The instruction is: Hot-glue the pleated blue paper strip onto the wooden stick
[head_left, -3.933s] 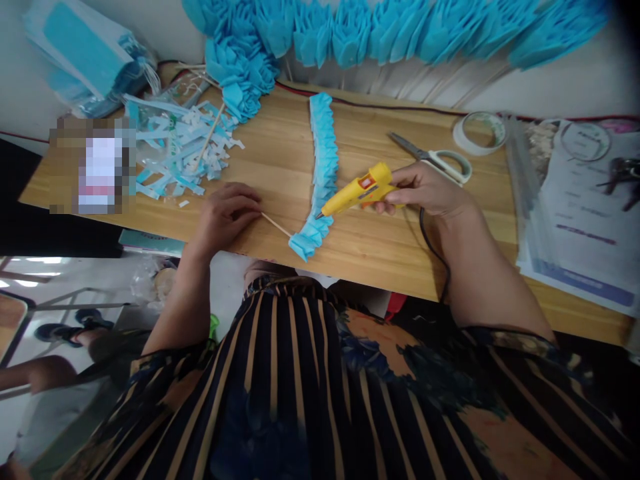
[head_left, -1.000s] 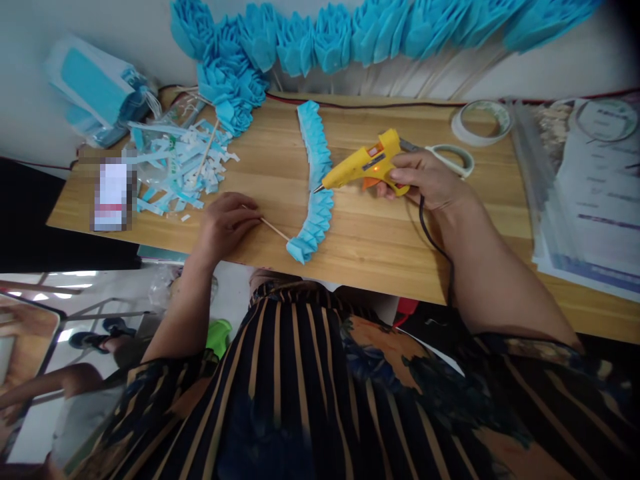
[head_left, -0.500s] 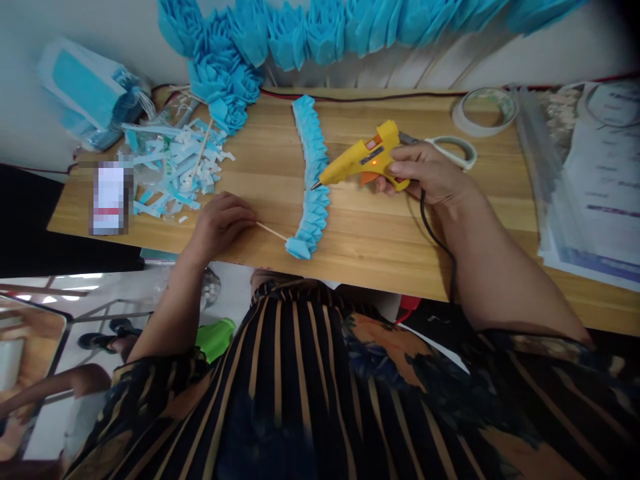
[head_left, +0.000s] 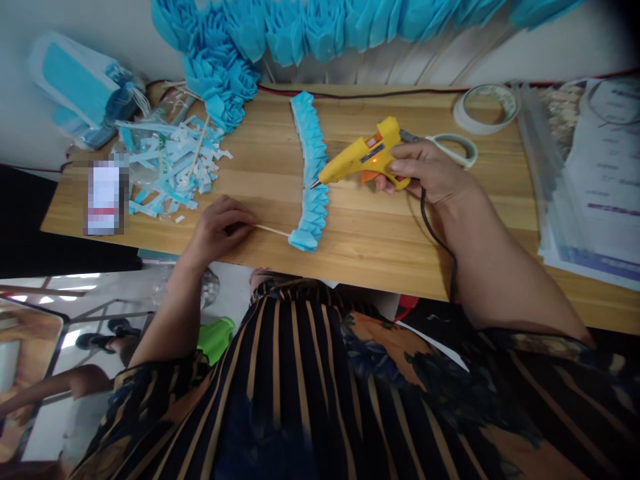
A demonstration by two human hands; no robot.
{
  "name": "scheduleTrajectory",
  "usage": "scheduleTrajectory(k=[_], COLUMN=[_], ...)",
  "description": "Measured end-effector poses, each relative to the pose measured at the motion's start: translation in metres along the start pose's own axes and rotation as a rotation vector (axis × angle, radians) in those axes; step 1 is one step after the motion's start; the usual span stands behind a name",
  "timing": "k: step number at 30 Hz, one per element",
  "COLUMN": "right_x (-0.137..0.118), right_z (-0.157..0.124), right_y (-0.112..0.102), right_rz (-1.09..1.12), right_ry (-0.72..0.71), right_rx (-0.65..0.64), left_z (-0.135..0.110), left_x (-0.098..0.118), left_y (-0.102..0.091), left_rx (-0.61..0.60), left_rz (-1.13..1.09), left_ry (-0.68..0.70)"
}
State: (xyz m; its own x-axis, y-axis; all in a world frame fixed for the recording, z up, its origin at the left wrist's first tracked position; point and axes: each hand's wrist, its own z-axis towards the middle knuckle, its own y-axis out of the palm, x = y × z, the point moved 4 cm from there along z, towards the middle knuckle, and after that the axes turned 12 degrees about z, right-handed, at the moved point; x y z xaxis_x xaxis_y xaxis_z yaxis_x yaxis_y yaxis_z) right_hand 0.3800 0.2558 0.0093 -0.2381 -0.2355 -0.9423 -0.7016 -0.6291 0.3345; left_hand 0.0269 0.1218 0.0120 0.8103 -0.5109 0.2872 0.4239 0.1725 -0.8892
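Observation:
My left hand (head_left: 225, 227) is closed in a pinch on a thin wooden stick (head_left: 273, 230). At the stick's far end sits a blue rolled piece, joined to a long pleated blue strip (head_left: 314, 150) that lies curved across the table. My right hand (head_left: 425, 170) grips a yellow hot glue gun (head_left: 370, 153) by its handle, near the orange trigger. A small orange light glows on the gun's side. Its metal nozzle points left and down, at the left edge of the strip about midway along; whether it touches cannot be told.
Blue and white scraps (head_left: 185, 160) lie in a pile at left, beside a blurred phone (head_left: 104, 198) and bagged face masks (head_left: 83, 83). Blue fabric flowers (head_left: 220, 77) stand along the wall. Tape rolls (head_left: 485, 110) and papers (head_left: 595, 193) are at right. Another person's arm (head_left: 60, 387) shows lower left.
The blue end on the stick has turned and shifted slightly up and right, bringing the stick nearer to level. The glue gun has hardly moved relative to the strip.

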Motion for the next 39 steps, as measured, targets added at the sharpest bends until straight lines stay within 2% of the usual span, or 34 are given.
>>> scheduleTrajectory(k=[13, 32, 39], right_x=[-0.0019, -0.0005, -0.0007], right_z=[0.0004, 0.0012, 0.001], right_y=[0.0022, 0.0017, 0.0016], right_rz=[-0.028, 0.002, -0.019], right_ry=[-0.015, -0.019, -0.021], right_rx=[-0.036, -0.053, -0.056], left_z=[-0.0004, -0.0021, -0.0013], left_x=[-0.0057, -0.0072, -0.0084], left_y=[0.0016, 0.004, 0.0057], left_rx=[-0.051, 0.007, -0.026], left_rz=[-0.012, 0.004, 0.067], left_ry=[-0.031, 0.01, -0.025])
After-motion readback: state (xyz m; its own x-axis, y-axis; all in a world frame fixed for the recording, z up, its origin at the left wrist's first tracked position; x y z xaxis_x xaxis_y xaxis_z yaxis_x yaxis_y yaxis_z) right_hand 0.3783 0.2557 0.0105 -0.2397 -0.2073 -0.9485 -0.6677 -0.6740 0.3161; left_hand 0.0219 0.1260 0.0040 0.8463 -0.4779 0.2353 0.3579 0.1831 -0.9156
